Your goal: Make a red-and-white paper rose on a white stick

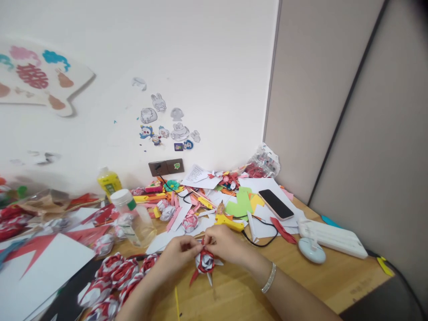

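A red and white folded paper flower (pixel 204 262) is held just above the wooden desk (pixel 240 294), with pointed red and white strips sticking out around it. My left hand (pixel 182 250) pinches its upper left edge between thumb and fingers. From the right, my right hand (pixel 222 243) closes on a red strip at the top of the same flower, its fingertips nearly meeting those of the left. To the left of my left forearm lie several finished-looking red and white paper flowers (pixel 112 278). A yellow glue gun (pixel 229 222) rests right behind my right hand.
A clear plastic jar (pixel 135 220) and a yellow bottle (pixel 109 180) stand at the left. Paper scraps (pixel 200 200) cover the desk's back. A phone (pixel 276 204), a white lamp-like device (pixel 334 238) and a black cable (pixel 264 244) lie right. White sheets (pixel 56 272) lie at left.
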Motion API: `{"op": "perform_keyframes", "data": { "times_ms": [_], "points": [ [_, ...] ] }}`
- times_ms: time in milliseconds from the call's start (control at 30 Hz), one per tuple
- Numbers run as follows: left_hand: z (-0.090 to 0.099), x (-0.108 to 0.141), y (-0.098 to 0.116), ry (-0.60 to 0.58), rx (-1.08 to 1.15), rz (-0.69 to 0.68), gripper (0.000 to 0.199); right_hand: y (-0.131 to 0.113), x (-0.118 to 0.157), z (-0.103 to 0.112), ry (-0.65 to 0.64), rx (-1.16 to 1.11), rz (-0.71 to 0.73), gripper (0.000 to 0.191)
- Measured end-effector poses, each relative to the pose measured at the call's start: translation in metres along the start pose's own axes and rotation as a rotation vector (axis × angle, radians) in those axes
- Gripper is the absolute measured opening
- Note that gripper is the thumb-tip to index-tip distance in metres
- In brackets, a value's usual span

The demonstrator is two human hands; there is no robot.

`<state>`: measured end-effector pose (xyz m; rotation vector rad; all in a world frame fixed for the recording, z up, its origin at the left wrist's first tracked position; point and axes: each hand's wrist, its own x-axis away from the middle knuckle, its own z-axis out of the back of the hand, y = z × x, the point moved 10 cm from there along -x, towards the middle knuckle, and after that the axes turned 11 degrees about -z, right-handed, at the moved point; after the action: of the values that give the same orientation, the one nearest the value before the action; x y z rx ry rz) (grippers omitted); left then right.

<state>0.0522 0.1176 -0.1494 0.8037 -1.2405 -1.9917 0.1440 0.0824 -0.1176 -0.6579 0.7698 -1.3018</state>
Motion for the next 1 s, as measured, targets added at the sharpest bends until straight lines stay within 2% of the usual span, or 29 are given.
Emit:
{"op": "perform_keyframes", "data": {
  "times_ms": [100,200,300,433,567,700,800,867,1000],
  "points": [
    [0.005,-0.003,0.001,0.05,0.116,-0.005,0.045,-0.012,0.004,0.01,0.107,-0.038,0.099,0.015],
    [-0.002,-0.001,-0.001,0.054,0.258,-0.001,0.042,-0.019,0.007,0.015,0.212,-0.014,0.184,0.016],
    [-0.009,0.0,-0.006,0.058,0.381,-0.006,0.038,-0.022,0.008,0.011,0.247,0.023,0.249,0.013],
    [-0.004,-0.001,-0.013,0.148,0.337,-0.05,0.037,-0.033,0.016,0.007,0.306,0.083,0.417,0.013],
    [-0.003,-0.003,-0.016,0.156,0.292,-0.049,0.038,-0.041,0.023,0.011,0.38,0.133,0.538,0.016],
    [0.007,-0.007,-0.008,0.207,0.214,-0.102,0.045,-0.049,0.029,-0.001,0.293,0.284,0.693,0.02],
    [0.014,-0.008,-0.005,0.24,0.194,-0.103,0.048,-0.048,0.029,-0.009,0.18,0.35,0.7,0.019],
    [0.016,-0.008,-0.005,0.257,0.185,-0.1,0.048,-0.046,0.028,-0.008,0.13,0.328,0.645,0.02],
    [0.022,-0.006,-0.005,0.305,0.187,-0.096,0.046,-0.045,0.024,0.003,0.141,0.209,0.496,0.031]
  ]
}}
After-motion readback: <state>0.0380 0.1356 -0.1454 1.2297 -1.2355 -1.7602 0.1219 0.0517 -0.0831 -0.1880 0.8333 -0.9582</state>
